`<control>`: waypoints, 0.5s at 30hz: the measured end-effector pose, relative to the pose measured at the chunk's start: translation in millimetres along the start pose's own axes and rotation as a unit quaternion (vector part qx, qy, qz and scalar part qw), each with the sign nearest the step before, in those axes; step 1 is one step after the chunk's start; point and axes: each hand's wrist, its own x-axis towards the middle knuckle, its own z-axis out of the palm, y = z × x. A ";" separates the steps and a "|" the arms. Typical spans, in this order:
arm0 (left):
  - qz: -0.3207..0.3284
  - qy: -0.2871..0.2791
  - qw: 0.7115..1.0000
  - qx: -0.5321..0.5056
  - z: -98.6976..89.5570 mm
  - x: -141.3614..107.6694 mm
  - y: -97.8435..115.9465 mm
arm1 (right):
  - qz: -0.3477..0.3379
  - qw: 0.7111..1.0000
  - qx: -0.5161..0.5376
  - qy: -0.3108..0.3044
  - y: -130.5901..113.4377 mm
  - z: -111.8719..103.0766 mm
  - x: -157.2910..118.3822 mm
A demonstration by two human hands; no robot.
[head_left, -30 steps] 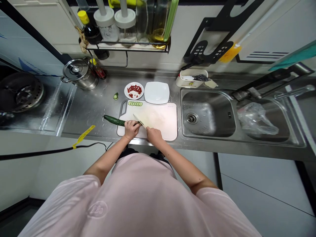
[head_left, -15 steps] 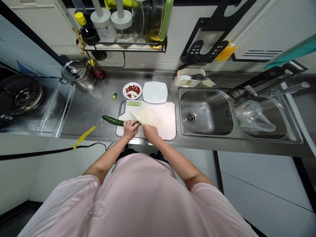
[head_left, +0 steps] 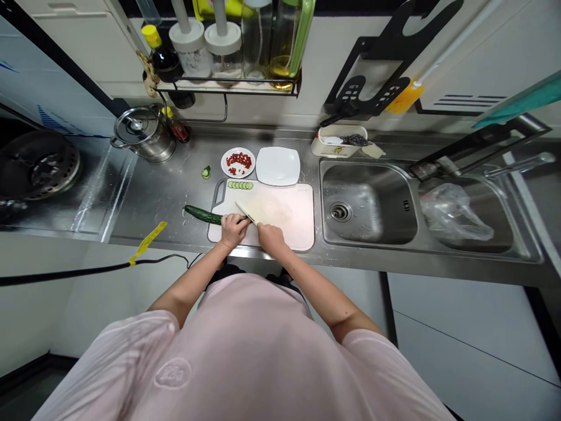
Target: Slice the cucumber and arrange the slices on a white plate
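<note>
My left hand (head_left: pixel 234 229) is wrapped round the right part of a long green cucumber (head_left: pixel 202 214), whose left end reaches past the cutting board onto the counter. In my right hand (head_left: pixel 270 237) is the handle of a knife (head_left: pixel 243 209); its blade points up and left, close to my left fingers at the cucumber's cut end. Both hands are over the front of a white cutting board (head_left: pixel 291 216). A row of cucumber slices (head_left: pixel 240 185) lies along the board's back left edge. My fingers hide where blade and cucumber meet.
Behind the board stand a small plate of chopped red pieces (head_left: pixel 239 162) and a white square plate (head_left: pixel 277 165). A cucumber end (head_left: pixel 205 172) lies on the counter. At left is a steel pot (head_left: pixel 144 134); at right, a double sink (head_left: pixel 368 202) holding a plastic bag (head_left: pixel 453 211).
The whole view has shifted slightly, so the counter items appear a little to the right and lower. Both hands keep nearly the same grip and place on the board.
</note>
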 end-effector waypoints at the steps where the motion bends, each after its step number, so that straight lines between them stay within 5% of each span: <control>1: -0.001 -0.002 1.000 0.000 -0.1 0.0 0.0 | 0.000 1.000 0.000 0.000 0.3 0.4 -0.2; 15: -0.003 0.003 1.000 0.003 -0.7 -0.1 0.9 | 0.004 1.000 0.004 -0.016 0.2 -2.1 2.3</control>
